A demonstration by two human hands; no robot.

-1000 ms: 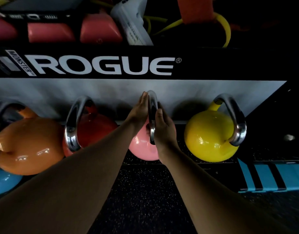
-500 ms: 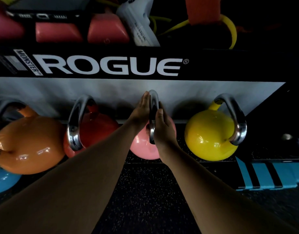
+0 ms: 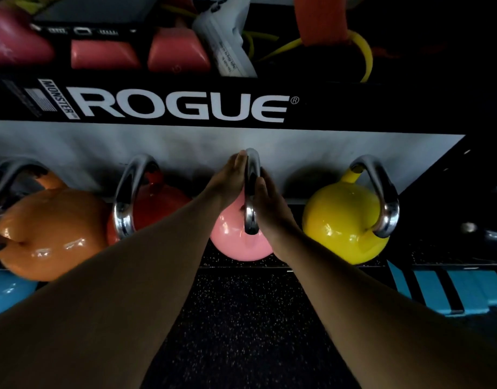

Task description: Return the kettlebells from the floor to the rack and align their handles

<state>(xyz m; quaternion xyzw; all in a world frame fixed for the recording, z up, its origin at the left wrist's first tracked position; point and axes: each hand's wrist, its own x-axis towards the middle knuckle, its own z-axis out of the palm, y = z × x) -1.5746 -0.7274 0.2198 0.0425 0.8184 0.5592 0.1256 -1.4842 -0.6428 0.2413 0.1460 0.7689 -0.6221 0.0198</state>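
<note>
Chrome gleamed on the handle (image 3: 251,192) of a pink kettlebell (image 3: 236,240) as it sat on the lower shelf of the black rack (image 3: 354,113), between a red kettlebell (image 3: 157,203) and a yellow kettlebell (image 3: 342,223). The left hand (image 3: 227,181) and right hand (image 3: 265,200) pressed flat against either side of that handle, fingers straight and extended rather than curled around it. An orange kettlebell (image 3: 45,234) stood at the far left, with a blue kettlebell (image 3: 6,293) partly visible below it. Speckled black floor (image 3: 241,318) lay beneath the forearms.
</note>
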